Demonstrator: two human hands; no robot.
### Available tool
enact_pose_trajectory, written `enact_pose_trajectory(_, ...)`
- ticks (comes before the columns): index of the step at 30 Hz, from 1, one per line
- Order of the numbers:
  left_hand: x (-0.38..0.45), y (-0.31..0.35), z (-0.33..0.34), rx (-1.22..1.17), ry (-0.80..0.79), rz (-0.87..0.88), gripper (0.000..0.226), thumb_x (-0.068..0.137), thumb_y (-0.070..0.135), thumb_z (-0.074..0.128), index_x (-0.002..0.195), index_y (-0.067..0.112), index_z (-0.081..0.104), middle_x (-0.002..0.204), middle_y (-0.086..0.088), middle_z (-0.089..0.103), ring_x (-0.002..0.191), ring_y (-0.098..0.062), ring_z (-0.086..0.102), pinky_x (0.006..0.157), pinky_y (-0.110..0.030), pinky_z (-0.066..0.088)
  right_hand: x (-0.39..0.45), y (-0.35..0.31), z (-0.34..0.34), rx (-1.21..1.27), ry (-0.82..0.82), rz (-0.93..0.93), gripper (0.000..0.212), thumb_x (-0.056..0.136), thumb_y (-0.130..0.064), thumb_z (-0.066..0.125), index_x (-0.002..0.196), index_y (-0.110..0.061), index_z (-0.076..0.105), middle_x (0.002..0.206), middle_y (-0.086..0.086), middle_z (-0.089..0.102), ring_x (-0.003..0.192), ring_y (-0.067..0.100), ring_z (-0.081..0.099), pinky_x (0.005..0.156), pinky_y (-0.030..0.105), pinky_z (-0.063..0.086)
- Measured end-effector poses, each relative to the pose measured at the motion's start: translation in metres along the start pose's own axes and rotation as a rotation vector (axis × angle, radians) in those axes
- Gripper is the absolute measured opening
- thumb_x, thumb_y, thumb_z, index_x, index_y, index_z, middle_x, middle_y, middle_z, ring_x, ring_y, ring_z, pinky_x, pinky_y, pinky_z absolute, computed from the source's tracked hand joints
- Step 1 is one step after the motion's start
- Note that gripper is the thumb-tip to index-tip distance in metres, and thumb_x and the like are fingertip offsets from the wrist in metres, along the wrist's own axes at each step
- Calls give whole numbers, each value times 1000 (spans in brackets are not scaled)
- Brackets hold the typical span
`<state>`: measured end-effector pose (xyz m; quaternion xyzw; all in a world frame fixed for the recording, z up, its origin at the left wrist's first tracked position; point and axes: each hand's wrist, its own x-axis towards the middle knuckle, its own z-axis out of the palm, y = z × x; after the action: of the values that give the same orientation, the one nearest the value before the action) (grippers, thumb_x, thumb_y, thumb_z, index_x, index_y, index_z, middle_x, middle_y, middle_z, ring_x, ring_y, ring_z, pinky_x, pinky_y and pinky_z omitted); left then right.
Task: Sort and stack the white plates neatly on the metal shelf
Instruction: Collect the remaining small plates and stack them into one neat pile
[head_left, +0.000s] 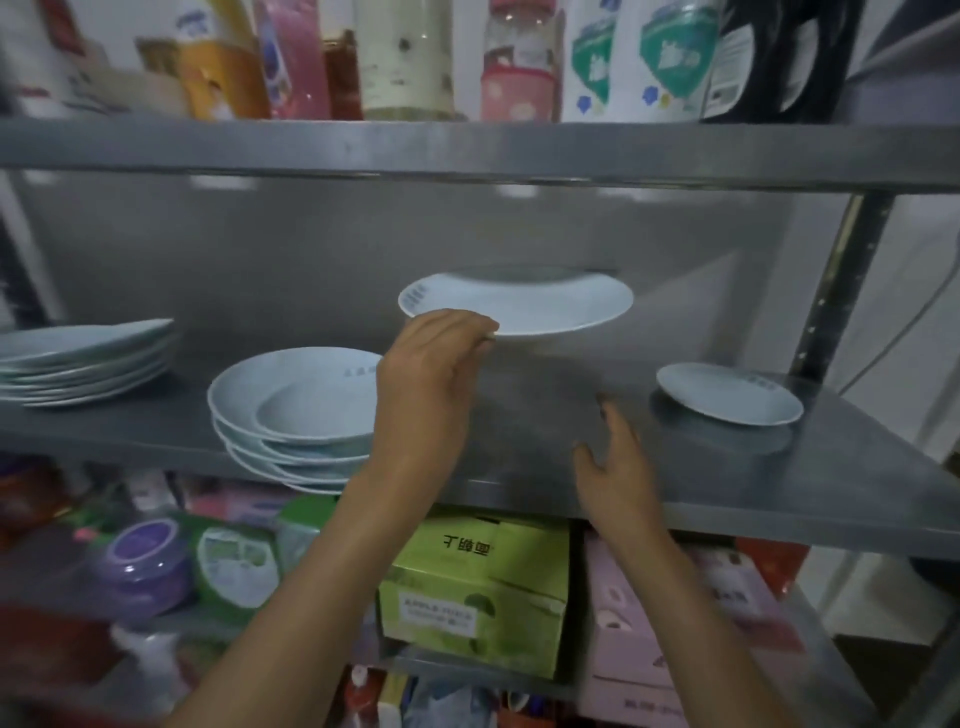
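My left hand pinches the near rim of a large white plate and holds it in the air above the middle metal shelf. Left of that hand stands a stack of several deep white plates at the shelf's front edge. A second stack of flatter white plates sits at the far left. One small white plate lies alone on the right. My right hand hovers over the shelf's front edge with fingers spread, holding nothing.
Bottles and packets crowd the upper shelf. Below are a green carton, pink boxes and purple tubs. A shelf upright stands at the right. Bare shelf lies between the deep stack and the small plate.
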<state>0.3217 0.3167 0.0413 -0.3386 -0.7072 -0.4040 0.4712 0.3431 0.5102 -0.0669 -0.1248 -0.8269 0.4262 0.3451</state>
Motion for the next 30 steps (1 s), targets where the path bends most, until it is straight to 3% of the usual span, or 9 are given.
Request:
enact_pose_trajectory(5,-1,-46,-53,65,-4,-23,10,83,2,67,91,5,74,93,-7,73,91,-16,64,93,-8,37,-15,-16,22,-36,-19,6,57,93,-28,53,144,-31,29,149,0,36,133,19,38,102,26,30)
enact_pose_trajectory(10,-10,-86,-95,150,-54,-40,11,82,-2,68,91,1,74,94,-13,72,94,-28,66,93,-18,38,-28,-24,28,-80,-7,28,56,93,-25,52,144,-28,30,149,1,36,133,19,37,108,30,29)
enact_pose_trajectory(17,-24,-123,-122,187,-151,-46,11,83,-6,65,88,-1,73,92,-14,72,95,-30,65,93,-22,38,-44,-28,34,-171,4,62,57,92,-21,52,144,-24,30,149,4,37,136,20,36,111,36,30)
enact_pose_trajectory(24,-39,-140,-130,163,-241,-30,14,78,-13,66,85,-3,74,91,-17,73,99,-36,66,91,-40,47,-54,-35,42,-237,21,108,57,91,-23,51,144,-25,29,148,6,39,130,26,42,108,37,34)
enact_pose_trajectory(30,-45,-147,-133,181,-293,-23,18,76,-14,67,88,-2,74,92,-16,73,101,-38,65,92,-37,41,-59,-42,48,-244,28,113,57,92,-23,50,145,-26,28,148,6,38,130,26,43,107,40,37)
